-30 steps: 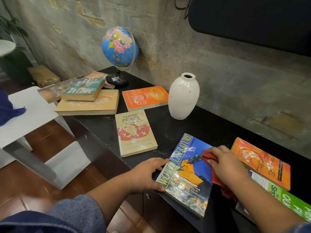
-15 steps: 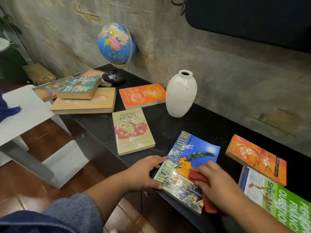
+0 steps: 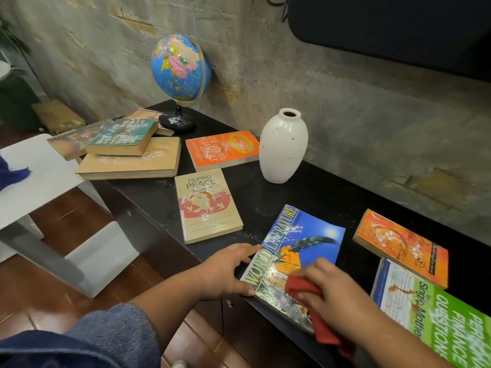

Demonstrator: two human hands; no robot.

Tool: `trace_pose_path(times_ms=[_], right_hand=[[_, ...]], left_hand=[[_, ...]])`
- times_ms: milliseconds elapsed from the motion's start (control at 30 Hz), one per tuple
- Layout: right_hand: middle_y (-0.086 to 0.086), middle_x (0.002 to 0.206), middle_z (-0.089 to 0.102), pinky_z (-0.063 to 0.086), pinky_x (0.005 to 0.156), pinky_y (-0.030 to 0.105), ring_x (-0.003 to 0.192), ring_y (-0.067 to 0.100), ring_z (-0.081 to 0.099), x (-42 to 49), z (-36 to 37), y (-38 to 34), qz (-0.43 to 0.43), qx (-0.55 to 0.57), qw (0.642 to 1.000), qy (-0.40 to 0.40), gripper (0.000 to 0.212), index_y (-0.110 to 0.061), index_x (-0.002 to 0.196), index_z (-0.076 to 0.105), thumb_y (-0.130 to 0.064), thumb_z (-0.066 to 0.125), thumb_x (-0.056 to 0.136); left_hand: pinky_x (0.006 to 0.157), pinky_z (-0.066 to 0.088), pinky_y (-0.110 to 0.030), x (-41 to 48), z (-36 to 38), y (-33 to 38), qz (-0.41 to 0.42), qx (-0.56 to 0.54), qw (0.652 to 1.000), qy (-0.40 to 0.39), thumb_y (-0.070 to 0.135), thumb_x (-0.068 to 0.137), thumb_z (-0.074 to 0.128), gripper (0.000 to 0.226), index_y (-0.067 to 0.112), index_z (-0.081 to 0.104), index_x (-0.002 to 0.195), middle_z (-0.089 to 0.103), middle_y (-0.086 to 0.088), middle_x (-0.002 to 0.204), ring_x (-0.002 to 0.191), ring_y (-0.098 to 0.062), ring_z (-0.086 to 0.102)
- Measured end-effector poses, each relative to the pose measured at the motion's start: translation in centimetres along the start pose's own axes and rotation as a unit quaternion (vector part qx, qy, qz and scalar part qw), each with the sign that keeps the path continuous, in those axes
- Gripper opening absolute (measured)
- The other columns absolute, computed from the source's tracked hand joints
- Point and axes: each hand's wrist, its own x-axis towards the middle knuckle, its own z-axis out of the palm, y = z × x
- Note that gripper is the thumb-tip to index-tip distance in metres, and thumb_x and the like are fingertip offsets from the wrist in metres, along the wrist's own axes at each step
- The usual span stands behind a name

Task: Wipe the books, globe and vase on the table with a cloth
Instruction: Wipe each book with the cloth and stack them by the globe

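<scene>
A blue "World Literature" book (image 3: pixel 305 243) lies at the front edge of the black table (image 3: pixel 318 192). My left hand (image 3: pixel 228 269) rests on its left spine edge, fingers fairly straight. My right hand (image 3: pixel 329 290) grips a red cloth (image 3: pixel 316 309) and presses it on the book's lower cover. The white vase (image 3: pixel 283 147) stands behind, upright and speckled. The globe (image 3: pixel 179 66) stands on its black stand at the back left. Dusty books lie around: "Filipino Peace Women" (image 3: pixel 207 205), an orange one (image 3: pixel 223 150), a stack (image 3: pixel 130 152).
On the right lie an orange book (image 3: pixel 401 245) and a green-and-white finance book (image 3: pixel 435 312). A white side table (image 3: pixel 39 176) with a blue cloth (image 3: pixel 12 173) stands to the left over a wooden floor. The rough wall runs right behind the table.
My right hand has slid the red cloth from the book's upper right down to its lower cover near the front edge. My left hand has stayed on the book's left edge.
</scene>
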Motion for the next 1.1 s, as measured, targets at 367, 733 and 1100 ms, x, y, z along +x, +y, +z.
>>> trace_pose_path(times_ms=[367, 733, 1100], right_hand=[[-0.014, 0.113, 0.044, 0.044, 0.09, 0.024, 0.11, 0.009, 0.052, 1.9, 1.1, -1.8, -0.011, -0.002, 1.0, 0.012, 0.037, -0.041, 0.126, 0.053, -0.037, 0.06, 0.09], [-0.014, 0.113, 0.044, 0.045, 0.092, 0.029, 0.111, 0.01, 0.052, 3.5, 0.9, -2.4, -0.014, -0.006, 1.0, 0.001, 0.035, -0.04, 0.124, 0.055, -0.037, 0.06, 0.09], [-0.013, 0.11, 0.044, 0.045, 0.09, 0.029, 0.109, 0.013, 0.053, 5.4, 1.1, -2.6, -0.016, -0.006, 1.0, 0.017, 0.033, -0.038, 0.123, 0.056, -0.036, 0.06, 0.09]], left_hand=[[0.11, 0.037, -0.033, -0.1, 0.3, 0.0, 0.0, -0.016, 1.0, 0.009, 0.036, 0.062, 0.078, 0.098, 0.029, 0.031, 0.147, 0.038, 0.006, 0.14, 0.119, -0.006, 0.049], [0.105, 0.035, -0.018, -0.3, -0.2, 0.4, -0.007, -0.06, 0.998, 0.001, 0.026, 0.065, 0.082, 0.09, 0.028, 0.036, 0.142, 0.041, 0.006, 0.133, 0.117, -0.005, 0.047], [0.108, 0.037, -0.026, -0.5, -0.2, 0.7, -0.004, -0.098, 0.995, 0.018, 0.025, 0.06, 0.077, 0.074, 0.051, 0.043, 0.12, 0.051, 0.006, 0.124, 0.117, -0.007, 0.052]])
